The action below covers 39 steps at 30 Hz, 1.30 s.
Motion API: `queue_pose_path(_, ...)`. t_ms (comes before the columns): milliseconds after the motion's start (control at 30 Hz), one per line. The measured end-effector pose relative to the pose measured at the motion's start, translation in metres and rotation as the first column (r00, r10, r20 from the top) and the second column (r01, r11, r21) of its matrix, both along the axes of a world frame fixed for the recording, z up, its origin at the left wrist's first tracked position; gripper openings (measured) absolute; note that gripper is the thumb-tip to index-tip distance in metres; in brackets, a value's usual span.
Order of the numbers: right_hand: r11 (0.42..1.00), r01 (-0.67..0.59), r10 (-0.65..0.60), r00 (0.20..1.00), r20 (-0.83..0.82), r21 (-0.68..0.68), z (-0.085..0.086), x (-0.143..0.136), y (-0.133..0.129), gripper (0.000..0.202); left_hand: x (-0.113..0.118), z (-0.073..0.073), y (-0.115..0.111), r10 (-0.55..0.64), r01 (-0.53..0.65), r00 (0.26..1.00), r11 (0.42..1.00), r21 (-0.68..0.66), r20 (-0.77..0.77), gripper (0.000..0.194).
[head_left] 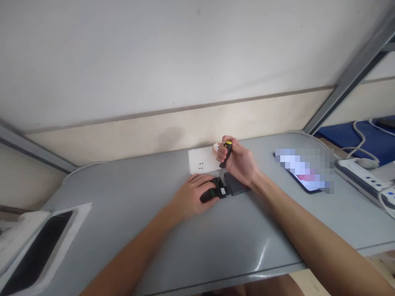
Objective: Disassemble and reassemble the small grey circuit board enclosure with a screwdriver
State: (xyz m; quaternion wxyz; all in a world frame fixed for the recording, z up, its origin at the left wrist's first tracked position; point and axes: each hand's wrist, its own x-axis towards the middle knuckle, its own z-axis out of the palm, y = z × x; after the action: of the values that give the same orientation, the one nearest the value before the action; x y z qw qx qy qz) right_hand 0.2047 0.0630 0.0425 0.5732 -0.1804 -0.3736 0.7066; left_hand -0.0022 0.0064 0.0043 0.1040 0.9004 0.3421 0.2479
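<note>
My right hand (240,160) is wrapped round the black and yellow handle of a screwdriver (227,154). Its thin shaft points down into a small black device (222,192), whose exposed inside shows a bit of green and a white label. The tip is too small to make out. From the left side, my left hand (197,193) grips the device against the table, fingers over its far side and thumb on the near side. A flat dark grey block (236,184) lies right beside the device, below my right wrist.
Several tiny dark screws (201,165) lie on a white sheet (194,158) by the wall, with a small orange and white item (216,147). A lit phone (300,172) and a power strip (367,181) are at right. A black slab (38,250) lies at left.
</note>
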Motion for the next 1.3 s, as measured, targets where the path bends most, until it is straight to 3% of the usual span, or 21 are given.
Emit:
queue_pose_path(167,0.999,0.029,-0.029,0.999,-0.019,-0.017,0.0023,-0.0047,-0.0055,0.027,-0.0004,-0.0012,0.0004,0.003,-0.003,1.000,1.000,-0.001,-0.011,0.020)
queue_pose_path(367,1.000,-0.018,0.018,1.000,0.021,0.024,0.0030,-0.0005,-0.0031,0.022,0.0002,0.0010,-0.0002,0.001,-0.001,1.000,1.000,-0.005,-0.016,0.018)
queue_pose_path(533,1.000,-0.015,0.015,1.000,0.003,-0.007,0.0042,-0.0079,-0.0074,0.032,-0.0002,-0.0002,-0.0001,-0.003,0.003,1.000,1.000,-0.002,0.000,0.017)
queue_pose_path(767,0.998,0.044,-0.046,0.999,0.026,0.045,0.0038,-0.0029,-0.0068,0.026,0.0003,0.0001,-0.0008,0.005,-0.005,1.000,1.000,0.003,0.004,0.018)
queue_pose_path(967,0.998,-0.053,0.051,0.997,0.062,0.032,0.0058,-0.0015,-0.0047,0.025,0.0004,0.0009,-0.0003,-0.002,0.002,1.000,1.000,-0.002,-0.004,0.018)
queue_pose_path(1100,1.000,-0.019,0.019,1.000,-0.023,0.005,0.0054,-0.0065,-0.0087,0.029,0.0005,0.0007,-0.0002,-0.001,0.001,1.000,1.000,-0.002,-0.007,0.017)
queue_pose_path(1300,1.000,-0.003,0.002,0.998,0.061,0.024,0.0052,0.0001,-0.0063,0.023,0.0004,0.0013,0.0002,0.002,-0.002,1.000,1.000,-0.004,-0.006,0.017)
